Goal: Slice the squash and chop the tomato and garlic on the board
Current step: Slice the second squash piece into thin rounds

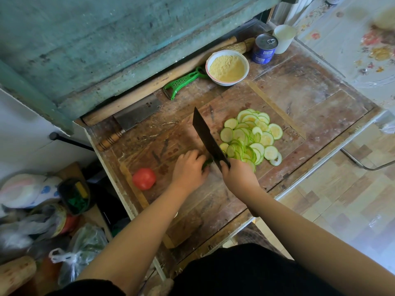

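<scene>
Fingers [193, 159] of the left hand [188, 170] curl over the short, slippery squash stub [207, 163] on the board [192, 210], best pinned from above, while the right hand [237, 177] grips the cleaver [208, 138].

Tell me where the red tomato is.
The whole red tomato lies on the wooden cutting board, near its left edge, just left of the left hand.

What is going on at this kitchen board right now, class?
A person is slicing squash on a wooden board. The right hand grips a dark cleaver, while the left hand holds down the last green stub of squash. A heap of thin squash slices lies right of the blade. The tomato sits whole, uncut, left of the hands.
</scene>
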The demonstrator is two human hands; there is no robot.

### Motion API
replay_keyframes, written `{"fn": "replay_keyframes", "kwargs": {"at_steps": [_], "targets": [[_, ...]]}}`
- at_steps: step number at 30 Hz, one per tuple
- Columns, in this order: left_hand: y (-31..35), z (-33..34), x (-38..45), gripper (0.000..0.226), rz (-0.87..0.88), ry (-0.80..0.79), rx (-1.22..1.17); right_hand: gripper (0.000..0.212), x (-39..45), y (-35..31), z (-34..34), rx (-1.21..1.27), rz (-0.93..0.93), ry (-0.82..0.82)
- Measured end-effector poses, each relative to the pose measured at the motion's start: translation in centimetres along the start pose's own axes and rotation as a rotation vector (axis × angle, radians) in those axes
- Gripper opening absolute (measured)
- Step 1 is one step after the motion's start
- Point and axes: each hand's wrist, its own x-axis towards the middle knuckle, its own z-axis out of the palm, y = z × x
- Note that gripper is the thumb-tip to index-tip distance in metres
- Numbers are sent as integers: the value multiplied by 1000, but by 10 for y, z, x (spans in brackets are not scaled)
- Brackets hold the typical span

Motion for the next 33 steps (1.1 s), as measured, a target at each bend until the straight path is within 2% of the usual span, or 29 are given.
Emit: {"fn": "replay_keyframes", "kwargs": {"at_steps": [4, 8, 12, 19, 26, 28, 33], "targets": [[-3, 2, -5, 27, -12, -27, -9, 27, -9, 1, -8, -4, -60, 28], [-5, 4, -7, 29, 63, 32, 24, 28, -9, 0, -9, -12, -56, 17], [-6, 5, -7, 40, 66, 17, 56, 28, -10, 1, -7, -8, -42, 7], [-6, 6, -7, 41, 54, -11, 66, 30, -7, 0, -5, -44, -22, 5], [-6, 9, -8, 38, 44, 28, 72, 32, 5, -3, 7, -58, 44, -56], [-5, 8, -7, 42, 33, 28, 66, 33, 7, -3, 9, -40, 49, -49], [-6, 8, -7, 37, -4, -13, 9, 32, -1, 0, 6, 3, 19, -7]]}}
